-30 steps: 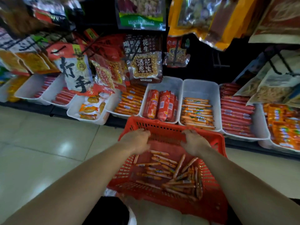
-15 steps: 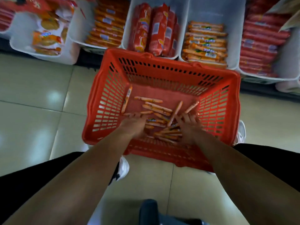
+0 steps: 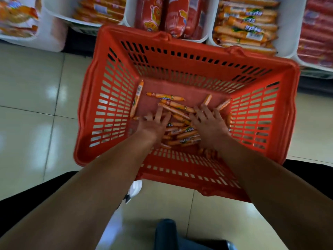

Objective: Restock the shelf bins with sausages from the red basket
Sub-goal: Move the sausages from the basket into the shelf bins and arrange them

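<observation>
Okay, both hands down inside the red basket [image 3: 108,98], which sits on the tiled floor [image 3: 32,109] in front of the shelf. Left hand [image 3: 153,124] has its fingers straight and spread, lying flat on the loose sausages [image 3: 182,133], nothing pinched or wrapped. Right hand [image 3: 210,123] is the same: fingers splayed, tips resting on the pile, no closed grasp visible. What lies under either palm is hidden. The left hand is slightly blurred.

The sausages are thin orange sticks heaped on the basket floor, mostly between and under the two hands, toward the near side. One single stick [image 3: 137,98] leans upright-ish against the basket's left wall, apart from the heap. A few more lie loose just beyond the fingertips.

Just past the far rim stand the white shelf bins [image 3: 289,33]: one holds matching orange sticks, one to its left holds thick red sausages [image 3: 153,13], and one at the far right holds slim red ones [image 3: 317,37]. The basket's near wall lies under both forearms. A white shoe [image 3: 135,189] shows beneath the basket's near-left corner, with black trousers [image 3: 27,197] at the lower left.
</observation>
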`<state>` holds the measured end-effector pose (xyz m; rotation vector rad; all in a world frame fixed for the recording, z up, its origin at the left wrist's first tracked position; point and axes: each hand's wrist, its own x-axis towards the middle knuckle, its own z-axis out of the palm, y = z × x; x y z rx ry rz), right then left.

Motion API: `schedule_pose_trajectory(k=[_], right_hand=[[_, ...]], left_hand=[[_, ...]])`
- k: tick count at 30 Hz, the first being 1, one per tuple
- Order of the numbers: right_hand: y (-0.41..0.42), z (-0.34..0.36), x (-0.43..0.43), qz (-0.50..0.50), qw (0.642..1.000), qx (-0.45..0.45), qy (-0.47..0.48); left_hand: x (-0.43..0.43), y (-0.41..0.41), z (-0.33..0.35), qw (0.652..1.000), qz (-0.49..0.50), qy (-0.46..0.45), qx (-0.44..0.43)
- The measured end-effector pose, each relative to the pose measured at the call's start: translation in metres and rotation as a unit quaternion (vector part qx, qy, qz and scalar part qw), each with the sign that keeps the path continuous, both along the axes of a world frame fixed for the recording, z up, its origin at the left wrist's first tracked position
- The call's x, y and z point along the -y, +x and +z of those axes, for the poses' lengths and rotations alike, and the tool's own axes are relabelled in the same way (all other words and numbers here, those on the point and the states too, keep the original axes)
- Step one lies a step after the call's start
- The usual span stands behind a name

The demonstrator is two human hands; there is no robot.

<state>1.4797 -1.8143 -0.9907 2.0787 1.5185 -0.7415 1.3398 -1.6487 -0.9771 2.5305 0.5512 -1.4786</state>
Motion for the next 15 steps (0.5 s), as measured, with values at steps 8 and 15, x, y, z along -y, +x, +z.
schedule_pose_trajectory(k=[8, 15], right_hand=[[0.008, 0.005, -0.007, -0.062, 0.997, 0.012, 0.052], [0.007, 0.006, -0.016, -0.119, 0.992, -0.017, 0.047]], left_hand=[[-0.001, 0.003, -0.002, 0.996, -0.024, 0.070, 0.045], [-0.031, 0.009, -0.002, 0.982, 0.085, 0.008, 0.170]])
